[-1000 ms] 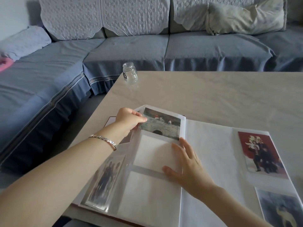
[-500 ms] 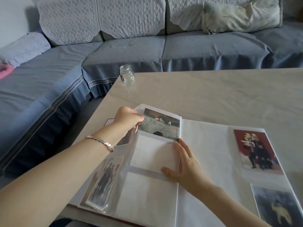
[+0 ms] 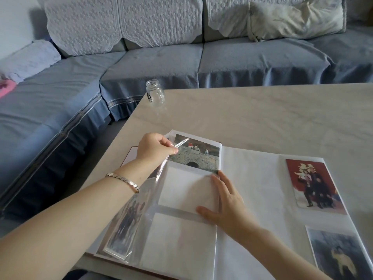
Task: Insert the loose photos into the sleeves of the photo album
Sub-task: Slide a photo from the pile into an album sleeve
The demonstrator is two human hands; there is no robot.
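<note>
Pale marble-patterned table top (image 3: 262,118) occupies the field from 3 to 6 o'clock. On its corner at 11 o'clock stands a small clear glass jar (image 3: 154,93), upright and lidless. A blue-grey fabric corner sofa (image 3: 151,65) runs from 9 round to 2 o'clock. White embossed quilted covers (image 3: 121,23) drape its backrest at 12 o'clock. A crumpled cream cushion (image 3: 292,19) leans at 1 o'clock. A pale lilac bolster (image 3: 30,59) lies at 10 o'clock, below a plain light wall (image 3: 14,17). Lighting is soft and even.
</note>
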